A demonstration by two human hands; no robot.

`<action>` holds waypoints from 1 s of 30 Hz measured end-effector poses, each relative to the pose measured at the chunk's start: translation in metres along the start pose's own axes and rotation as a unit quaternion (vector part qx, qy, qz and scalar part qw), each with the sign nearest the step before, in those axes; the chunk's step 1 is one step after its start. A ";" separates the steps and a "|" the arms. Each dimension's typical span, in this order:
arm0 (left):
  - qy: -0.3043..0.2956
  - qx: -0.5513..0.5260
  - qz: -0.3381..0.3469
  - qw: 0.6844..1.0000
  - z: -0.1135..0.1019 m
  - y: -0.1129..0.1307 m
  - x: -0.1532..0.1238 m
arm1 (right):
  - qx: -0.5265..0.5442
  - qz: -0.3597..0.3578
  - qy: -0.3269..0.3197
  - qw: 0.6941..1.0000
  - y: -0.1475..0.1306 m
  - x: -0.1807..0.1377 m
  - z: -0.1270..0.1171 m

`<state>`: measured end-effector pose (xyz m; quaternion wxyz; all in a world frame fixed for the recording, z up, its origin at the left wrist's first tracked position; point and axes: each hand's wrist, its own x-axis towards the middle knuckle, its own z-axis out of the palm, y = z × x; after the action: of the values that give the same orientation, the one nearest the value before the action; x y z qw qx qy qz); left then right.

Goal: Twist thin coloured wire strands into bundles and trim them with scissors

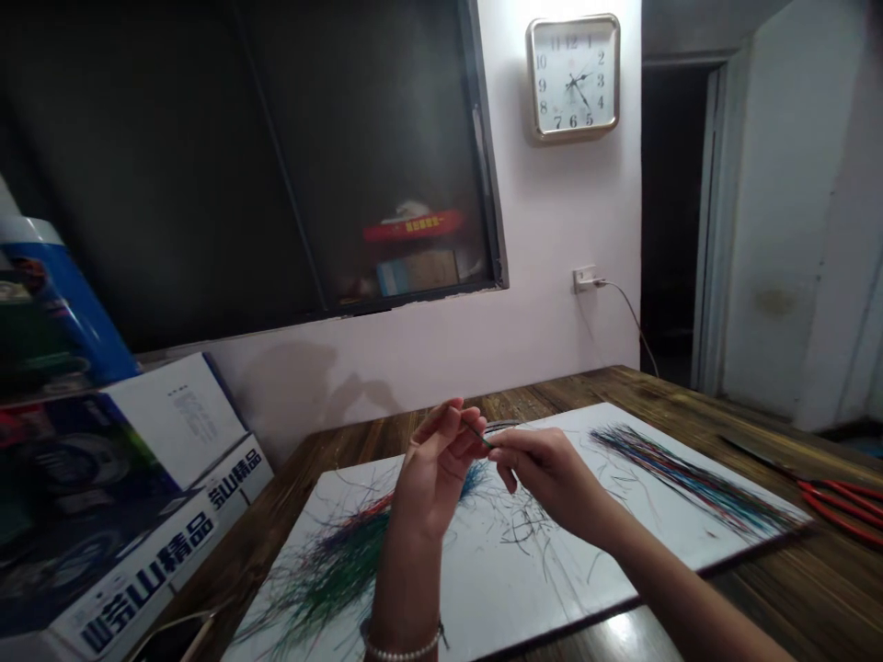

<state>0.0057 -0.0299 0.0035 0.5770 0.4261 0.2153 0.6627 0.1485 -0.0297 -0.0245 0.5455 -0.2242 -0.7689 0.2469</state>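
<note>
A thin dark-green wire [475, 431] stretches between my two hands, above a white board [497, 598]. My left hand [436, 464] is raised with its palm partly turned to me, pinching one end between thumb and forefinger. The other end sits in a pinch of my right hand [542, 473], whose fingertips are close to the left fingers. Under and beside my left forearm lies a loose spread of green, red and blue wires [345, 561]. Thin scattered wire bits [528, 529] lie on the board below my hands.
A straighter bundle of coloured wires [690, 478] lies on the board's right side. Red-handled scissors [838, 506] rest on the wooden table [773, 588] farther right. A printed carton [158, 552] stands at left, near a blue cylindrical container [75, 294]. A wall with a clock [572, 78] rises behind.
</note>
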 end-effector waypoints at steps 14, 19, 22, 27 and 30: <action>0.020 0.128 0.061 0.990 0.001 0.000 -0.003 | 0.118 0.096 0.007 0.988 0.008 0.002 0.007; 0.020 0.190 0.073 0.979 0.007 -0.005 -0.004 | 0.148 0.101 0.027 0.983 0.008 0.004 0.008; 0.021 0.209 0.079 0.975 0.008 -0.007 -0.003 | 0.165 0.104 0.033 0.980 0.008 0.004 0.008; 0.022 0.219 0.090 0.971 0.007 -0.011 -0.002 | 0.179 0.105 0.064 0.976 0.006 0.004 0.007; 0.016 0.226 0.091 0.970 0.007 -0.012 -0.002 | 0.187 0.106 0.065 0.974 0.007 0.004 0.007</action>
<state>0.0184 -0.0304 -0.0030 0.3995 0.5523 0.3297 0.6532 0.1412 -0.0230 -0.0276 0.5969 -0.2144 -0.6440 0.4278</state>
